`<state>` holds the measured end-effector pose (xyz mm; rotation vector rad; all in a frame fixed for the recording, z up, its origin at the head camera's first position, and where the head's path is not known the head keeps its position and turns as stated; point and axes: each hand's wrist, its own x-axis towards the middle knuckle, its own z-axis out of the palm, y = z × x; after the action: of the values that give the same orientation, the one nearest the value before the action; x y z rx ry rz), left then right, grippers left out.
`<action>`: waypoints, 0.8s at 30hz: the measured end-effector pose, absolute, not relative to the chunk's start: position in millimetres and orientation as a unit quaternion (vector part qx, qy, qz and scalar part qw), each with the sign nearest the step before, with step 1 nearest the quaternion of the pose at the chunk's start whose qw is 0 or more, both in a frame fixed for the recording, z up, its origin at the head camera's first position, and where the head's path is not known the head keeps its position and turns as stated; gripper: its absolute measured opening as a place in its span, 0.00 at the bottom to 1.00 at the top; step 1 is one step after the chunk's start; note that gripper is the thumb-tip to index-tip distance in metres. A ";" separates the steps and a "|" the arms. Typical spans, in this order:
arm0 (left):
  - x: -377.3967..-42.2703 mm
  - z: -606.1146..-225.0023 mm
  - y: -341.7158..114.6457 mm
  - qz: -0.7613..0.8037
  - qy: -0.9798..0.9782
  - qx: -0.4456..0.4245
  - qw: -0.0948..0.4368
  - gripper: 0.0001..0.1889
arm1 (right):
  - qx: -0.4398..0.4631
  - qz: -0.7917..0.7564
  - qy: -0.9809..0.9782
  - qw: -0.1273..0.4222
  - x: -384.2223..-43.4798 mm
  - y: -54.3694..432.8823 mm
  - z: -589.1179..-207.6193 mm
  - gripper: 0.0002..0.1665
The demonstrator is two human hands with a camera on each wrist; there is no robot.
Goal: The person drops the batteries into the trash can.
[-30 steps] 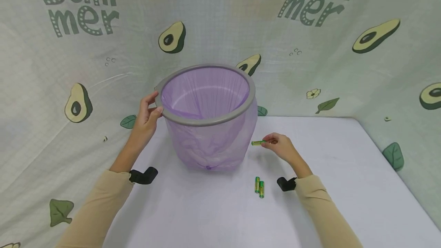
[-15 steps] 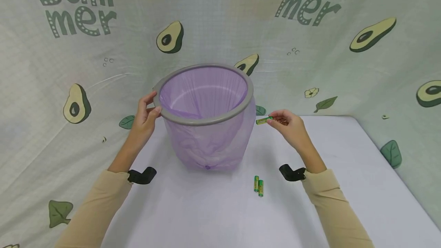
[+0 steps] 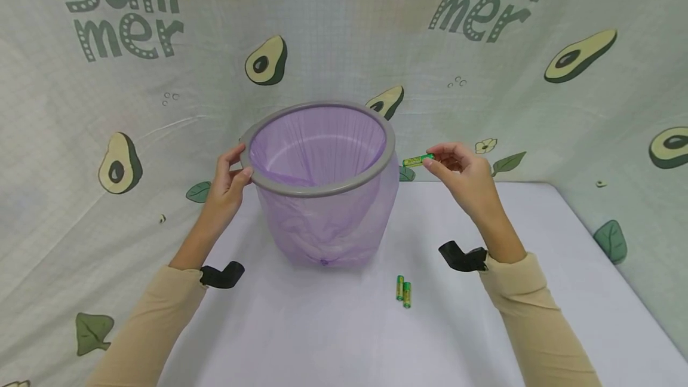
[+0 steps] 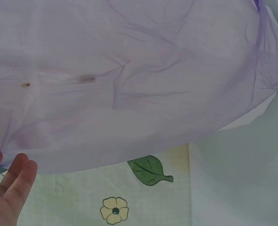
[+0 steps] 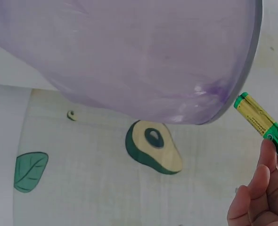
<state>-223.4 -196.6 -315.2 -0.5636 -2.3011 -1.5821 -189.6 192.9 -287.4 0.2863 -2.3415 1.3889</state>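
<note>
A round trash bin [image 3: 301, 226] with a grey rim ring [image 3: 322, 192] and a thin purple bag liner [image 3: 322, 136] stands upright at the middle of the table. My left hand [image 3: 228, 181] grips its rim at the left, thumb at the front. In the left wrist view, fingertips [image 4: 23, 179] show at the bag's edge. My right hand [image 3: 459, 175] pinches one end of a green and yellow battery [image 3: 416, 161], raised just right of the bin near rim height. The right wrist view shows the battery's free end [image 5: 241, 100] close beside the grey rim.
Two more green batteries [image 3: 403, 291] lie side by side on the white table [image 3: 322, 333], in front and right of the bin. Behind stands a cloth backdrop [image 3: 333, 28] printed with avocados and leaves. A black wrist mount [image 3: 463, 257] sits on each forearm.
My right hand has risen with the battery, from low beside the bin to near its rim. My left hand stays on the rim, and the two batteries on the table have not moved.
</note>
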 end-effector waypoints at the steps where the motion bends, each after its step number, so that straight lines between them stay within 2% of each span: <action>1: -223.2 -315.3 -196.4 -0.549 -0.800 -0.195 0.145 0.26 | 0.103 0.501 -0.835 0.205 -189.0 192.0 -284.6 0.18; 11: -224.0 -316.9 -195.5 -0.549 -0.799 -0.194 0.147 0.26 | 0.137 0.525 -0.807 0.234 -186.6 174.7 -261.0 0.17; 24: -222.8 -316.3 -195.4 -0.543 -0.805 -0.188 0.145 0.26 | 0.187 0.489 -0.827 0.206 -196.2 150.2 -262.0 0.13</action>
<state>-222.8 -195.4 -316.3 -0.5429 -2.3197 -1.5656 -196.2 150.2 -262.0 0.5216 -2.3032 1.3615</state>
